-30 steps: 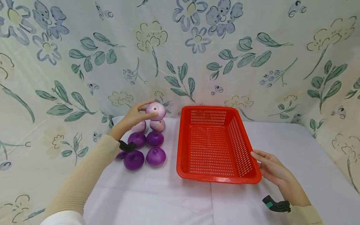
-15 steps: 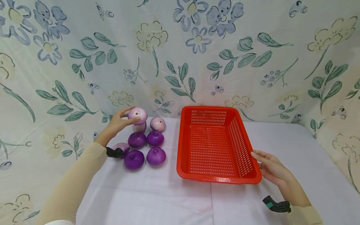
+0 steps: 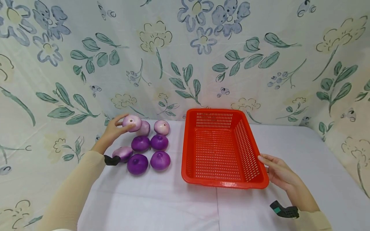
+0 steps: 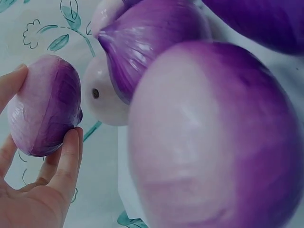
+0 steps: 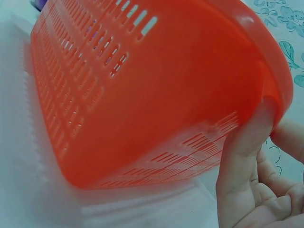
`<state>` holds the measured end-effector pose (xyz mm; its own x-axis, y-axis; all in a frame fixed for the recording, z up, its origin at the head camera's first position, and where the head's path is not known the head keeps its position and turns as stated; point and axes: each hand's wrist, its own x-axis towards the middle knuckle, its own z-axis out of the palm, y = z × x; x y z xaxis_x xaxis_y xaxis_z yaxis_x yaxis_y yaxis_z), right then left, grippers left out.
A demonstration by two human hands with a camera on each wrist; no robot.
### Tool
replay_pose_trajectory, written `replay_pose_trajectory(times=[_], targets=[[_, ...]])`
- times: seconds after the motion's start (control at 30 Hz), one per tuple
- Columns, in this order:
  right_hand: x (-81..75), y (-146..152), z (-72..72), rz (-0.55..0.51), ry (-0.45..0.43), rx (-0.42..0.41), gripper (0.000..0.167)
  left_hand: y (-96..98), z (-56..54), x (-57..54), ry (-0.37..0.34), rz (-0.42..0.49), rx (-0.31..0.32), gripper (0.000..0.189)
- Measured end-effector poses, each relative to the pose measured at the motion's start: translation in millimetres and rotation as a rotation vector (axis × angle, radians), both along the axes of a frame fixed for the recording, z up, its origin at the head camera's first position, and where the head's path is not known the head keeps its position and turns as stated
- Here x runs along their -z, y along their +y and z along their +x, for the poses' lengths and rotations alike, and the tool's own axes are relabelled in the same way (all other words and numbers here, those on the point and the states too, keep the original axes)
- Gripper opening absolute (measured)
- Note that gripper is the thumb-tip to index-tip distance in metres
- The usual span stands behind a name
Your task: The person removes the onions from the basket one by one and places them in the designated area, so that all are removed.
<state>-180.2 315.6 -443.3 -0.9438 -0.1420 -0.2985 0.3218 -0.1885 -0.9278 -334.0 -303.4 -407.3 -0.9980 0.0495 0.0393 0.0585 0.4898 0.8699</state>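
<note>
My left hand holds a pale purple onion between thumb and fingers, at the back left corner of a group of onions. In the left wrist view this onion shows a pink side and a purple side, gripped at its edges. Behind it, partly covered, is another pale onion. A large two-toned onion fills the near part of that view. My right hand pinches the right rim of a red plastic basket. In the right wrist view, the thumb lies against the basket's wall under the rim.
Several more onions stand in rows: a pale one at the back, dark purple ones in the middle and front, and a two-toned one by the left wrist. A floral cloth hangs behind the white-covered table.
My left hand has carried its onion leftward and slightly lower, from above the back right onion to the left of the back row. The right hand and basket have stayed put.
</note>
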Motion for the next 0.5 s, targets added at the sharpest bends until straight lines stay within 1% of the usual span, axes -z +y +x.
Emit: replay_pose_trajectory(times=[0.17,0.27,0.5], targets=[[-1.0,0.1,0.7,-0.033,-0.008,-0.006,0.018,-6.0,0.2,6.3,-0.025,-0.005,-0.012,0.084],[-1.3,0.3,0.6,-0.036,-0.009,-0.007,0.017,-9.9,1.6,8.9,-0.035,-0.004,-0.014,0.084],[-0.2,1.2,0.3,-0.034,0.000,-0.018,0.017,-16.5,4.6,14.5,-0.061,-0.018,-0.043,0.085]])
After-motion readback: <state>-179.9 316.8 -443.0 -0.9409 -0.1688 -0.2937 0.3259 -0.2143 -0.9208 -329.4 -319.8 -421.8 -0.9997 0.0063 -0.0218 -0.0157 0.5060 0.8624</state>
